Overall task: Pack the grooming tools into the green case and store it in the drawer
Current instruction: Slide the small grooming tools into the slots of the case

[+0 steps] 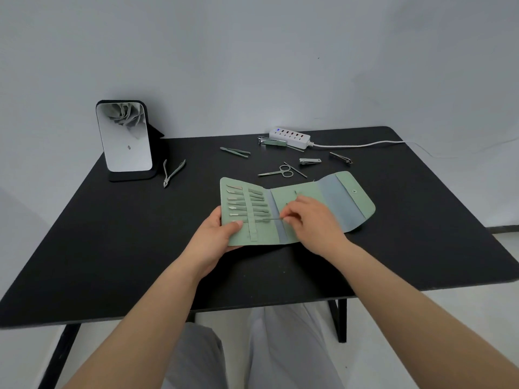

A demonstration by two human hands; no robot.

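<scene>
Pinching a thin tool (269, 219) in the right hand (311, 220), long axis pointing frame-left toward the green case (303, 192) loops (left hand (217, 234) gripping its left edge).

Evenly and softly lit, shadows faint, slightly soft throughout, wide-angle bending at the matte black rectangular tabletop's (112, 248) edges.
</scene>
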